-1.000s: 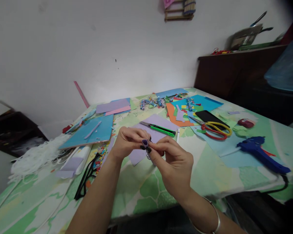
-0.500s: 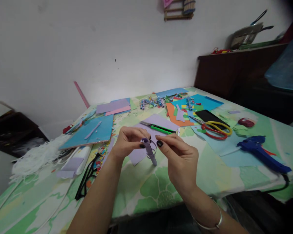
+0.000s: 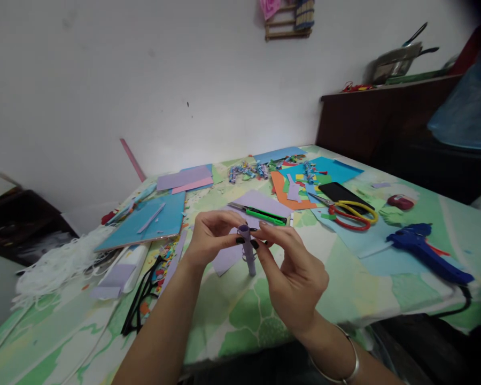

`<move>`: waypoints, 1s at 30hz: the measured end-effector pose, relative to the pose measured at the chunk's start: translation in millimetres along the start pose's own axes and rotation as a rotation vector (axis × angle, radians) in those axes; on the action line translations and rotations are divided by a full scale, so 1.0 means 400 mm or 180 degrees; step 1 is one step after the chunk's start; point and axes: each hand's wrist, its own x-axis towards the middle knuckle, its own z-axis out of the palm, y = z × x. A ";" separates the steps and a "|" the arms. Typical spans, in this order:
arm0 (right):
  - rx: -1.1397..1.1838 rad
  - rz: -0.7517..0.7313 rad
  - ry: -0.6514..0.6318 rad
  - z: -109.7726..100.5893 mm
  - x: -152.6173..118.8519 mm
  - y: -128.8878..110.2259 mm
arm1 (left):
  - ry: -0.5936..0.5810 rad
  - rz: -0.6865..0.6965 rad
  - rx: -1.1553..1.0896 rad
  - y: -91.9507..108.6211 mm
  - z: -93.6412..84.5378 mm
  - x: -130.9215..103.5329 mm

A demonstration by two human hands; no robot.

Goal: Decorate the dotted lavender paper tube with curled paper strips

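A thin purple paper tube (image 3: 251,266) stands nearly upright above the table's front part, with narrow curled paper strips around its middle. My left hand (image 3: 210,238) pinches the tube near its top, thumb and fingertips closed on it. From the right, my right hand (image 3: 294,267) has thumb and forefinger closed against the same upper part of the tube. Whether it also pinches the end of a strip is hidden by the fingers. Just behind the hands, a green utility knife (image 3: 264,215) lies on a purple paper sheet (image 3: 228,256).
To the right are scissors (image 3: 350,211), a black phone (image 3: 342,193) and a blue glue gun (image 3: 427,251) with a cord. Leftward lie black-framed glasses (image 3: 138,299), a blue sheet (image 3: 160,216) and a heap of white cord (image 3: 60,262). Several decorated paper rolls (image 3: 260,170) lie at the back.
My right hand has moved left to the tube, where its fingertips now touch. The loose strip loop has drawn in around the tube, which stands more upright. The view has shifted slightly.
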 end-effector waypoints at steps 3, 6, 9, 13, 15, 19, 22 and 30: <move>0.0244 0.0475 0.0097 0.003 0.005 0.001 | 0.0273 -0.0083 0.0005 0.002 0.003 -0.001; 0.0525 0.0947 0.0119 0.003 0.015 0.000 | 0.0321 -0.0103 0.0005 0.004 0.005 0.000; 0.0813 0.1261 0.0039 0.002 0.028 -0.003 | 0.0216 -0.0129 0.0010 0.009 0.010 0.001; 0.1076 0.1335 -0.0172 0.001 0.042 -0.003 | 0.0119 -0.0172 0.0020 0.015 0.017 0.001; 0.1127 0.1264 -0.0245 0.001 0.045 -0.001 | 0.0137 -0.0198 0.0065 0.018 0.019 0.001; 0.1210 0.1218 -0.0302 0.001 0.045 0.008 | 0.0167 -0.0243 0.0106 0.017 0.020 0.001; 0.1317 0.1306 -0.0311 0.003 0.046 0.015 | 0.0261 -0.0273 0.0148 0.013 0.022 -0.001; 0.1564 0.1848 -0.0476 -0.002 0.104 0.064 | 0.0950 -0.0363 0.0195 -0.012 0.007 0.007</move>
